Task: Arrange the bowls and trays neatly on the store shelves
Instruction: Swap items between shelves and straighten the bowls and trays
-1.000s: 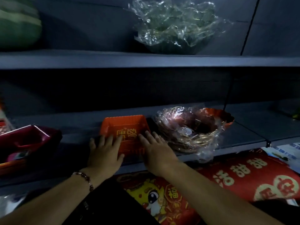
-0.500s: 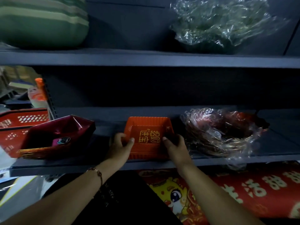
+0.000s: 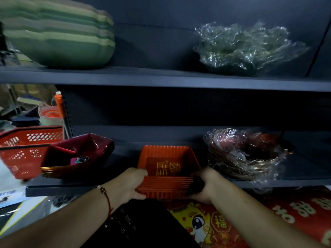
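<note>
At the bottom of the frame both forearms reach up toward the lower shelf [image 3: 125,187], and the two hands hold the orange tray [image 3: 168,169] by its near corners: the left hand [image 3: 129,184], with a beaded bracelet [image 3: 104,193] at the wrist, has its fingers curled round the near left corner with the thumb under the ribbed wall, and the right hand [image 3: 206,185] wraps the near right corner, its fingertips lost in shadow. The tray sits at the lower centre of the frame, its near wall overhanging the shelf's front edge, so I judge it is not yet seated in its place and needs to be set squarely back. Below it, at the lower right, lies a red printed sheet [image 3: 232,221] with a cartoon dragon and large pale Chinese characters too cropped to read. Yellow Chinese characters are printed on the tray's floor, upside down from here and too blurred to read. To the left on the same shelf a stack of dark red bowls [image 3: 78,156] stands tilted, a small round sticker inside it that cannot be read; it looks due for straightening. To the right a plastic-wrapped stack of bowls [image 3: 245,154] sits well back on the shelf. At the far left a red basket [image 3: 23,147] stands off the shelf. On the upper shelf [image 3: 161,78] a green stack of trays [image 3: 57,34] at upper left and a wrapped green bundle [image 3: 245,49] at upper right already look settled.
</note>
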A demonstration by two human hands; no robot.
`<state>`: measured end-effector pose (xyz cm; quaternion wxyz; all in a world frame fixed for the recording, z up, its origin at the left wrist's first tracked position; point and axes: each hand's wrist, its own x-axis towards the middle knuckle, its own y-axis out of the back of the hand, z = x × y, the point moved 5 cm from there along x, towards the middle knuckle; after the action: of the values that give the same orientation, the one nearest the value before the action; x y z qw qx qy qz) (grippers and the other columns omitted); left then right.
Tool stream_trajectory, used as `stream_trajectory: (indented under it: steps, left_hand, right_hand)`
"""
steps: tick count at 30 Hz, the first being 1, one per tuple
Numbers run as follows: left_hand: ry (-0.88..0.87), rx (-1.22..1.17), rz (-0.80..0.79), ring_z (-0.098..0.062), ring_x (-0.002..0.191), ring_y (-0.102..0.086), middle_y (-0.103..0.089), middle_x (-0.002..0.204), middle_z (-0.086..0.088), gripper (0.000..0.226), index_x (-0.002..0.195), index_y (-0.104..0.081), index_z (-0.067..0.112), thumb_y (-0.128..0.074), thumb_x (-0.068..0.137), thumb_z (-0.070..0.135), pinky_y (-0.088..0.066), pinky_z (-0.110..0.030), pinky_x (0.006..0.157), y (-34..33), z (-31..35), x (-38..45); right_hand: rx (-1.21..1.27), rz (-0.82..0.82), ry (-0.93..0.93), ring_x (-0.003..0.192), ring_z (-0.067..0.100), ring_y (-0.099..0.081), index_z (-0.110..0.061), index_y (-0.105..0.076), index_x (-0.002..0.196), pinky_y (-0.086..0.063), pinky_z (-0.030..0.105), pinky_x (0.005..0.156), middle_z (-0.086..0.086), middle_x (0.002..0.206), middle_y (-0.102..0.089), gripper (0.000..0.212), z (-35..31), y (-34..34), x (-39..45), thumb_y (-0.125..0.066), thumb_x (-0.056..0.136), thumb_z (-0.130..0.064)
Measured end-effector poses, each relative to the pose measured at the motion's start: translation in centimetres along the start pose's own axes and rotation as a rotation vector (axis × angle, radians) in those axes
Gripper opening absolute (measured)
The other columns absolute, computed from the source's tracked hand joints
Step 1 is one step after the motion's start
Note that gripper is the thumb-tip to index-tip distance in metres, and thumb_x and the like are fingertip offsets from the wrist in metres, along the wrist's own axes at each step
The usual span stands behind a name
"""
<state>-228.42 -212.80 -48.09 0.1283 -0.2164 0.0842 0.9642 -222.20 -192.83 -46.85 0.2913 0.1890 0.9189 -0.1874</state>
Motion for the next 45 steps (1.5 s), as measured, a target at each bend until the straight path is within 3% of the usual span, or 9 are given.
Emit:
stream_trajectory:
  steps: [5,9,14,23,31,35,39,42,45]
  left_hand:
    - [-0.056,0.11,-0.052,-0.024,0.091,-0.07,-0.075,0.09,-0.008,0.02,0.09,-0.071,0.011,-0.051,0.092,0.017,-0.057,-0.04,0.076,1.2,0.9,-7.3]
    - [-0.272,0.138,-0.028,-0.015,0.095,-0.068,-0.075,0.095,0.006,0.027,0.107,-0.064,0.027,-0.053,0.093,0.047,-0.056,-0.037,0.082,2.2,2.5,-13.4]
    - [-0.648,0.142,-0.017,0.005,0.086,-0.066,-0.07,0.088,0.027,0.022,0.103,-0.057,0.041,-0.068,0.084,0.044,-0.051,-0.023,0.075,2.5,4.8,-21.4]
    - [-0.996,0.089,0.225,0.008,0.096,-0.062,-0.066,0.108,0.024,0.062,0.118,-0.044,0.055,-0.075,0.064,0.058,-0.052,-0.03,0.087,5.3,9.7,-27.8]
    - [-1.088,0.192,0.295,0.004,0.087,-0.065,-0.072,0.095,0.017,0.038,0.108,-0.057,0.039,-0.073,0.075,0.049,-0.057,-0.038,0.081,7.2,19.6,-23.3]
    - [-1.027,0.286,0.383,-0.005,0.084,-0.067,-0.07,0.094,0.016,0.044,0.106,-0.055,0.037,-0.069,0.072,0.063,-0.058,-0.038,0.074,8.0,22.3,-19.0]
    - [-1.021,0.437,0.463,-0.009,0.085,-0.068,-0.071,0.094,0.017,0.059,0.108,-0.055,0.043,-0.056,0.064,0.083,-0.057,-0.04,0.08,8.7,25.3,-16.3]
    - [-1.062,0.553,0.563,-0.018,0.112,-0.061,-0.058,0.131,0.005,0.077,0.143,-0.029,0.034,-0.06,0.08,0.065,-0.049,-0.039,0.095,8.1,26.9,-15.2]
    - [-1.205,0.907,0.766,-0.022,0.125,-0.05,-0.039,0.148,0.0,0.072,0.149,-0.02,0.035,-0.05,0.089,0.059,-0.047,-0.038,0.093,7.2,28.5,-14.8]
  right_hand:
    - [-0.07,0.041,-0.119,0.111,0.038,-0.054,0.001,-0.055,0.105,-0.045,0.058,0.086,0.023,0.115,-0.057,0.016,1.1,0.7,-6.1,-0.046,0.091,0.0]
    - [-0.035,-0.024,-0.111,0.119,0.039,-0.05,0.003,-0.054,0.108,-0.034,0.052,0.108,0.024,0.117,-0.056,0.018,1.0,0.4,-11.2,-0.048,0.092,-0.002]
    - [-0.02,-0.035,-0.036,0.116,0.043,-0.053,0.004,-0.051,0.124,-0.038,0.055,0.105,0.027,0.125,-0.056,0.037,-1.3,-0.5,-18.5,-0.051,0.087,-0.001]
    - [-0.118,-0.143,0.334,0.098,0.04,-0.064,0.005,-0.058,0.099,-0.047,0.058,0.091,0.023,0.092,-0.066,0.016,-8.2,-3.4,-29.9,-0.048,0.088,-0.002]
    - [-0.164,-0.057,0.372,0.096,0.033,-0.062,-0.009,-0.059,0.086,-0.044,0.052,0.095,0.014,0.094,-0.066,0.008,-16.7,-7.3,-27.6,-0.055,0.088,-0.015]
    - [-0.284,-0.008,0.386,0.083,0.027,-0.061,-0.015,-0.058,0.083,-0.046,0.037,0.071,0.005,0.091,-0.063,0.009,-19.6,-8.8,-24.3,-0.059,0.084,-0.024]
    - [-0.382,-0.02,0.778,0.086,0.02,-0.064,-0.015,-0.057,0.109,-0.051,0.027,0.055,0.006,0.106,-0.066,0.03,-22.0,-10.1,-22.0,-0.057,0.091,-0.04]
    - [-0.975,0.209,1.338,0.133,0.024,-0.04,-0.03,-0.028,0.144,-0.045,0.042,0.1,0.005,0.154,-0.028,0.072,-22.4,-11.1,-20.4,-0.064,0.084,-0.047]
    - [-1.416,0.478,1.551,0.143,0.033,-0.019,-0.036,-0.004,0.15,-0.035,0.05,0.109,0.001,0.159,-0.006,0.085,-22.4,-12.1,-18.7,-0.06,0.087,-0.043]
